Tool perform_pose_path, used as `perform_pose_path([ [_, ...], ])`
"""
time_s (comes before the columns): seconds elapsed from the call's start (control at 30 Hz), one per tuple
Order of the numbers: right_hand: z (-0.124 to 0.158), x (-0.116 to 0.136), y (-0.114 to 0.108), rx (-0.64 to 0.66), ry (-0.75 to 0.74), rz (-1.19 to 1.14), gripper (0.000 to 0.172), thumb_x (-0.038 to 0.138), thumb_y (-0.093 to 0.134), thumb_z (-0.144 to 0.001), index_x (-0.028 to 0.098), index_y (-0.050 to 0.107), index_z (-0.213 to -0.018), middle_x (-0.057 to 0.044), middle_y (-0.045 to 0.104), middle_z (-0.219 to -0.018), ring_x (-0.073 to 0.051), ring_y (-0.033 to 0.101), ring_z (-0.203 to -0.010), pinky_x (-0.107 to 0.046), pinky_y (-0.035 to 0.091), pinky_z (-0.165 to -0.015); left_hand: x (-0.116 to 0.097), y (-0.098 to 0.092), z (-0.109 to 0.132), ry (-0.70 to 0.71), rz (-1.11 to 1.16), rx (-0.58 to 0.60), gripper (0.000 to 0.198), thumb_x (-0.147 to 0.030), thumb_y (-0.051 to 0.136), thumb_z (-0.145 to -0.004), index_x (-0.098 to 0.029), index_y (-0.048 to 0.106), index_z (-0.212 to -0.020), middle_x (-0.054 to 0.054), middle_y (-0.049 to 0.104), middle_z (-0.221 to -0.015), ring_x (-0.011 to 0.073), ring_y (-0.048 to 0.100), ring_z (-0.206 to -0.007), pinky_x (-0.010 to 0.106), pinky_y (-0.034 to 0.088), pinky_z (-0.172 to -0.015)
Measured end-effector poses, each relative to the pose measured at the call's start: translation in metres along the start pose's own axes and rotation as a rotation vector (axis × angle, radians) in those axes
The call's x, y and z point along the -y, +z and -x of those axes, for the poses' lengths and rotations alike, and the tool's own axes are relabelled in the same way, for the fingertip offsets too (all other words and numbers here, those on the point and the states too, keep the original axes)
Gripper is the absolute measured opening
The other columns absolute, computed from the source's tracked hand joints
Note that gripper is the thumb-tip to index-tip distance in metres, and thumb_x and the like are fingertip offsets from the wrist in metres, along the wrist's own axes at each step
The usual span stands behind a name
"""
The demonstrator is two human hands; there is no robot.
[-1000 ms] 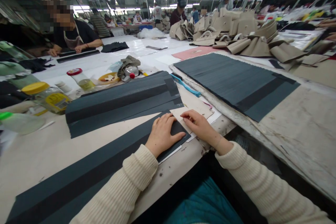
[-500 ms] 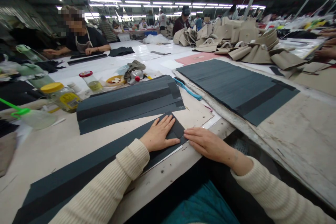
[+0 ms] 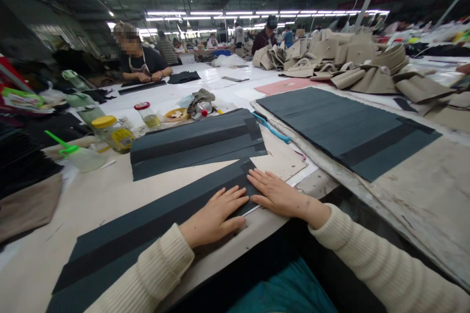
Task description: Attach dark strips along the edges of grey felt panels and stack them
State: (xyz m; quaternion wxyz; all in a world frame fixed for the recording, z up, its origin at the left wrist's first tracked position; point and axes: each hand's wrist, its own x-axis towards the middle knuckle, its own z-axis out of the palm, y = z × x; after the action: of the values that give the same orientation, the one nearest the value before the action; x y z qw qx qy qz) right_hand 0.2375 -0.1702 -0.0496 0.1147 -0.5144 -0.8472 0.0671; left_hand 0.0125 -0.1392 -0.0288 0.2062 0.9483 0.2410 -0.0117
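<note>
A long dark grey strip (image 3: 147,220) with a black band along it lies slantwise on the pale work board (image 3: 99,200). Flat on its right part rests my left hand (image 3: 220,215), fingers spread and thumb out. My right hand (image 3: 277,194) lies over the strip's right end, fingers extended, fingertips close to those of my left hand. Neither hand grips anything. Just beyond the strip is another dark grey piece (image 3: 198,139) with black bands. To the right, a wide dark grey sheet (image 3: 345,127) with a black band lies on a separate board.
Jars (image 3: 147,116), a green-nozzled squeeze bottle (image 3: 84,157) and a blue-handled tool (image 3: 271,129) stand or lie around the board. Beige bag parts (image 3: 352,54) are heaped at the back right. A person (image 3: 141,61) works across the table. A gap separates the near boards.
My left hand has slid back along the strip toward me. My right hand has moved from the strip's end edge onto its surface. The view has turned slightly left.
</note>
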Motion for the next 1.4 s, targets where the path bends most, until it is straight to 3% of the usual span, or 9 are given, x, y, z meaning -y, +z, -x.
perform_pose_path([
  [0.2,-0.006,-0.032,-0.007,-0.208,0.084,0.059,0.037,0.034,0.04,-0.088,0.014,0.055,-0.116,-0.014,0.054,-0.12,-0.024,0.048,-0.113,-0.041,0.037,-0.097,0.017,-0.013,0.039,-0.202,0.069,-0.246,0.038,-0.038,0.037,-0.088,-0.023,0.049,-0.121,0.005,0.05,-0.128,0.0191,0.044,-0.118,0.037,0.033,-0.102],
  [0.4,-0.033,-0.044,-0.003,-0.24,0.156,-0.202,0.029,0.031,0.052,-0.081,0.016,0.061,-0.104,-0.012,0.055,-0.117,-0.023,0.05,-0.11,-0.041,0.038,-0.096,0.007,-0.008,0.012,-0.151,0.059,-0.332,0.028,-0.029,0.042,-0.086,-0.02,0.058,-0.106,0.006,0.058,-0.109,0.0191,0.052,-0.1,0.034,0.042,-0.091],
  [0.57,-0.033,-0.027,-0.011,-0.14,0.206,-0.67,0.024,0.023,0.052,-0.08,0.014,0.059,-0.1,-0.006,0.064,-0.092,-0.015,0.061,-0.078,-0.03,0.052,-0.07,0.008,-0.01,0.001,-0.193,0.174,-0.349,0.025,-0.033,0.044,-0.084,-0.021,0.062,-0.096,0.005,0.059,-0.098,0.0195,0.053,-0.092,0.034,0.042,-0.085],
  [0.7,-0.009,0.017,-0.01,-0.297,0.047,-0.352,0.031,0.014,0.047,-0.081,0.016,0.055,-0.111,-0.009,0.06,-0.101,-0.017,0.056,-0.089,-0.032,0.049,-0.079,0.015,-0.013,0.002,-0.349,0.629,-0.421,0.038,-0.047,0.04,-0.083,-0.018,0.059,-0.098,0.006,0.061,-0.094,0.0191,0.056,-0.088,0.029,0.045,-0.074],
  [0.77,0.002,0.038,-0.004,-0.345,-0.098,-0.17,0.034,0.01,0.04,-0.083,0.015,0.054,-0.114,-0.01,0.058,-0.104,-0.018,0.052,-0.097,-0.035,0.046,-0.085,0.02,-0.013,0.002,-0.47,0.93,-0.444,0.047,-0.053,0.033,-0.083,-0.015,0.058,-0.096,0.006,0.061,-0.084,0.0164,0.057,-0.076,0.024,0.044,-0.059],
  [0.83,0.011,0.052,0.003,-0.361,-0.193,-0.065,0.035,0.007,0.036,-0.084,0.015,0.054,-0.113,-0.011,0.058,-0.105,-0.019,0.051,-0.098,-0.035,0.046,-0.086,0.023,-0.012,0.003,-0.565,1.096,-0.46,0.045,-0.054,0.041,-0.079,-0.014,0.056,-0.094,0.002,0.058,-0.071,0.0119,0.053,-0.059,0.02,0.039,-0.047],
  [0.97,0.023,0.057,0.012,-0.411,-0.216,-0.002,0.029,0.009,0.038,-0.085,0.016,0.058,-0.104,-0.009,0.06,-0.1,-0.018,0.053,-0.094,-0.034,0.046,-0.084,0.028,-0.01,0.006,-0.602,1.13,-0.491,0.034,-0.038,0.064,-0.066,-0.017,0.055,-0.091,-0.005,0.051,-0.061,0.0069,0.044,-0.048,0.016,0.035,-0.042],
  [1.17,0.042,0.039,0.017,-0.496,-0.074,-0.038,0.025,0.01,0.04,-0.083,0.019,0.058,-0.097,-0.007,0.059,-0.092,-0.018,0.053,-0.09,-0.035,0.045,-0.082,0.035,-0.008,0.011,-0.556,1.132,-0.526,0.028,-0.036,0.062,-0.069,-0.018,0.056,-0.09,-0.003,0.055,-0.067,0.0077,0.047,-0.053,0.016,0.036,-0.045],
  [1.4,0.043,0.036,0.015,-0.491,-0.102,-0.035,0.021,0.01,0.042,-0.082,0.019,0.055,-0.096,-0.007,0.059,-0.089,-0.018,0.053,-0.084,-0.033,0.046,-0.075,0.036,-0.007,0.011,-0.529,1.168,-0.52,0.027,-0.036,0.064,-0.069,-0.019,0.057,-0.089,-0.005,0.052,-0.065,0.0061,0.045,-0.052,0.014,0.035,-0.044],
])
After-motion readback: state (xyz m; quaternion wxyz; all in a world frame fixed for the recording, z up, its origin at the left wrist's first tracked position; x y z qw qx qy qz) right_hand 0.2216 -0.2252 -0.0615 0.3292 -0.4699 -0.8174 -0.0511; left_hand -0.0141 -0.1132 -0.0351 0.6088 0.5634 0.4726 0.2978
